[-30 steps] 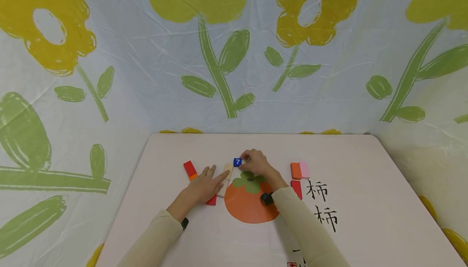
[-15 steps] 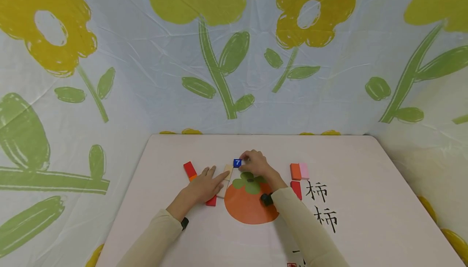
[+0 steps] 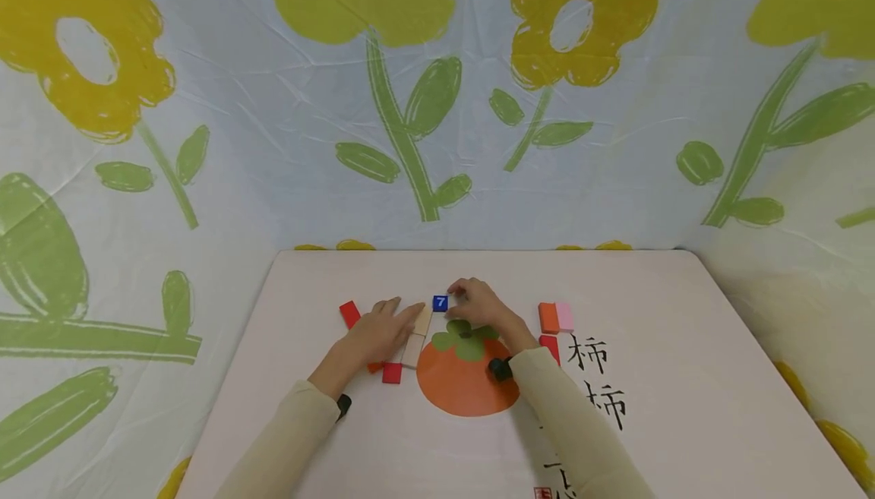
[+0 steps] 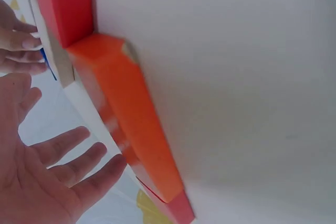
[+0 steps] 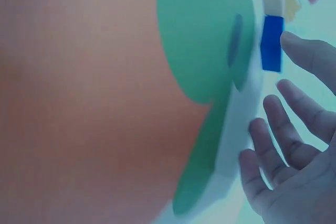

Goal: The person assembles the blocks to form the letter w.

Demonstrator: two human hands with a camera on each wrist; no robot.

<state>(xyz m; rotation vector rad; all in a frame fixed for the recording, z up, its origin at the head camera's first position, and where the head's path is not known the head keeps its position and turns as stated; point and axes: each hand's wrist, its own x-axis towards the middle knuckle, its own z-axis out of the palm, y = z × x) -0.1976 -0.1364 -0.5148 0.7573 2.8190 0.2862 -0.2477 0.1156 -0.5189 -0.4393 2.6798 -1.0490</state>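
Note:
A small blue block marked with a white 7 stands at the top end of a slanting row of two tan blocks. Close to the right of it is my right hand, fingers loosely spread and a thin gap showing; the right wrist view has a fingertip beside the blue block. My left hand, fingers spread, hovers over a second row. That row holds a red block, a long orange block and another red block. The left hand hides much of this row.
On the right lie an orange block, a pink block and a red block, partly behind the right forearm. The pale tabletop carries a persimmon print and black characters. A flowered cloth rises behind the table.
My left hand has drawn off the tan blocks toward the left, uncovering the near red block. A small gap now shows between my right fingers and the blue block.

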